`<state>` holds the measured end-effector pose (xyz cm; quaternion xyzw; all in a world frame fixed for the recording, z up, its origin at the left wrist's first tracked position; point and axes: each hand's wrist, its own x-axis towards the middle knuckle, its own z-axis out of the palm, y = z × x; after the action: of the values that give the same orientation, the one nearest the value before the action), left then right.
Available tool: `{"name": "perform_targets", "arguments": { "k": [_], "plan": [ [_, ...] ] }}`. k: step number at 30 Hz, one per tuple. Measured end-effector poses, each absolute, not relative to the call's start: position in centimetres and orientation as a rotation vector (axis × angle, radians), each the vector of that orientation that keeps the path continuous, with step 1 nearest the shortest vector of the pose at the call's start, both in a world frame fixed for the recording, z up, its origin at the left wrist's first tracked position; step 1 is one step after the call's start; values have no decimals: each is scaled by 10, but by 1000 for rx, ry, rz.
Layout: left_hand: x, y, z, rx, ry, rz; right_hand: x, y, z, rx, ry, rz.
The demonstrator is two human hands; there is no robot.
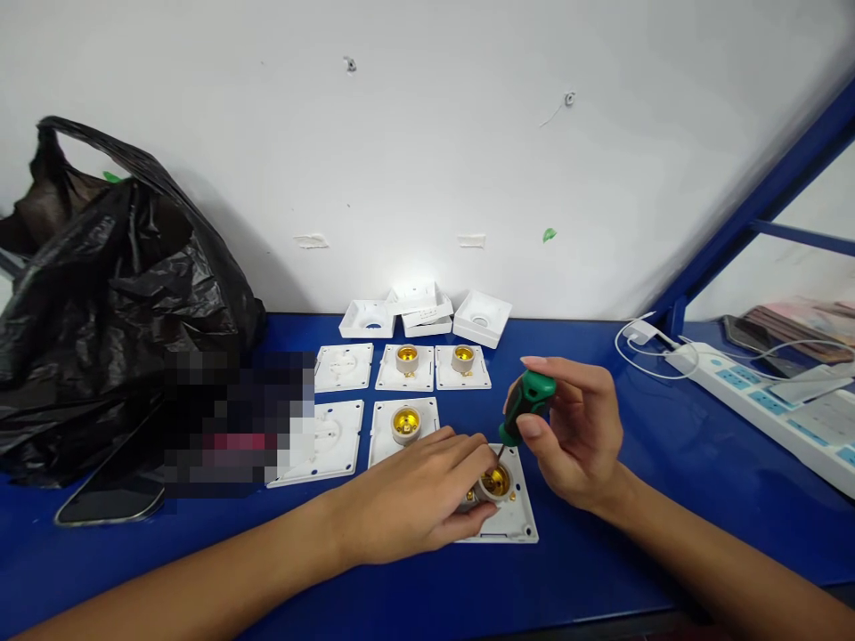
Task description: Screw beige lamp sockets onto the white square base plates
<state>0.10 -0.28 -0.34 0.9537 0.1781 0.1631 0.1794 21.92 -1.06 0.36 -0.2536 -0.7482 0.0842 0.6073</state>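
My right hand [575,427] grips a green-handled screwdriver [525,402], its tip pointing down into a brass lamp socket [495,482] on a white square plate [514,519]. My left hand [414,494] rests on that plate, fingers curled against the socket's left side. Both sit on the blue table [601,570], near its front edge.
Several more white plates lie behind, some with brass sockets [405,422], and white covers [482,316] stand by the wall. A black plastic bag [113,294] and a phone [113,499] lie at left. A power strip [788,414] with white cables is at right.
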Motion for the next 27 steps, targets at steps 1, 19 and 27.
{"name": "perform_targets", "arguments": {
  "k": [1, 19, 27],
  "plan": [
    [1, -3, -4, 2701, 503, 463, 219, -11, 3, -592, -1722, 185],
    [1, -3, -2, 2696, 499, 470, 216, -12, 8, -583, -1730, 238],
    [0, -3, -5, 2695, 492, 493, 220, -12, 5, -596, -1795, 224]
  ]
}}
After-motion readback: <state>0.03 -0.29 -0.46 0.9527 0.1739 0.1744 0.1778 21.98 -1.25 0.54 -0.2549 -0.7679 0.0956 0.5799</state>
